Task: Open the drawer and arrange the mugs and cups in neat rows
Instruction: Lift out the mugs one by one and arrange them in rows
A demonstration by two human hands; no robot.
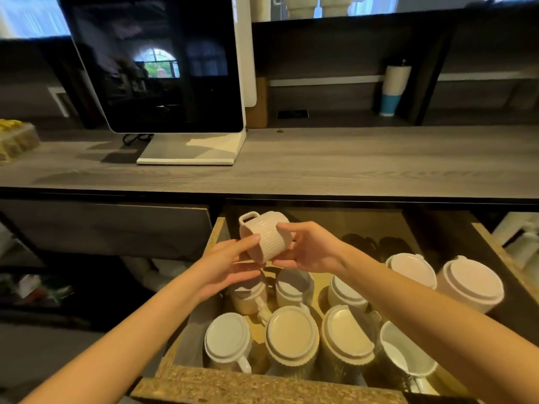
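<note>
The drawer (262, 386) stands pulled out below the counter, with several white mugs (291, 336) inside, most of them upside down in two rough rows. One mug (405, 351) at the front right lies with its mouth showing. Above the drawer's back left part I hold a ribbed white mug (269, 233), tilted, handle pointing up and away. My right hand (309, 246) grips its body from the right, thumb under and fingers over. My left hand (230, 263) touches its rim with straight fingertips from the left.
A grey wooden counter (350, 164) runs across above the drawer, carrying a dark monitor (163, 62) on a white stand. A white and blue tumbler (393, 88) stands on a shelf behind. An open shelf with clutter (43, 287) lies left of the drawer.
</note>
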